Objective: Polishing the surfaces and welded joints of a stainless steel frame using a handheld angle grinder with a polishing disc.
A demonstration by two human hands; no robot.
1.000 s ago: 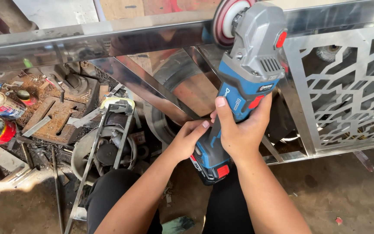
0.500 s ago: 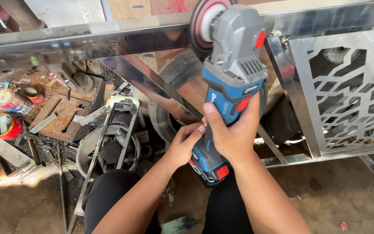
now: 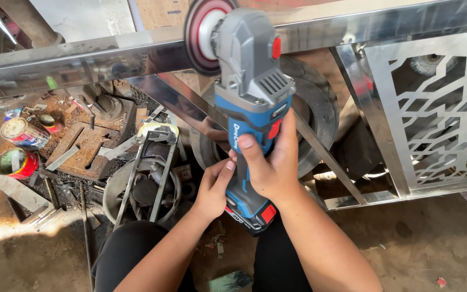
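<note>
Hands both wrapping tight round heavy, hard grinder, gripping its blue middle, far from spinning disc.

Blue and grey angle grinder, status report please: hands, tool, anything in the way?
Both hands grip blue and grey angle grinder. Its red-rimmed disc meets the shiny steel top rail. Nothing blocking.

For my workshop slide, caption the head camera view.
Both hands, right hand and left hand, grip a blue-and-grey cordless angle grinder, its disc at a shiny steel rail.
</note>
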